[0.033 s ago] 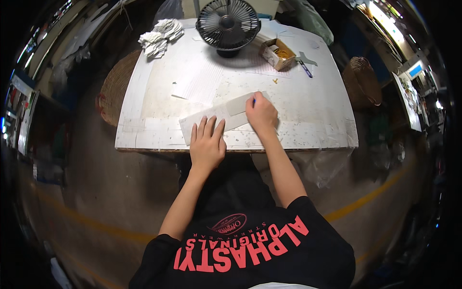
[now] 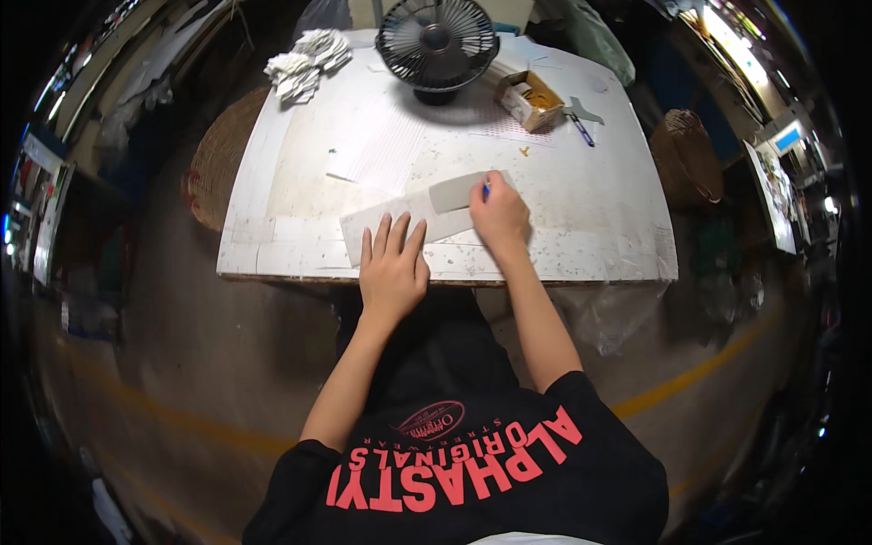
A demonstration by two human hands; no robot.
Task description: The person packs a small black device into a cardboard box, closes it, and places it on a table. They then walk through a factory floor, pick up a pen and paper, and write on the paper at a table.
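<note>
A long pale strip of card lies slantwise near the front edge of the white-topped table. A shorter greyish piece rests over its right part. My left hand lies flat on the strip's left part, its fingers spread and palm down. My right hand is closed at the right end, round a slim tool of which only a small blue part shows. The tool's tip and most of its body are hidden by my fingers, so its kind is unclear.
A black fan stands at the back. Near it are a small cardboard box with yellowish contents, a purple pen and stacked white pieces. Printed sheets lie mid-table. Wicker baskets flank the table; small scraps dot its top.
My right hand sits slightly further right, and the view has shifted a little. My left hand stays pressed on the strip.
</note>
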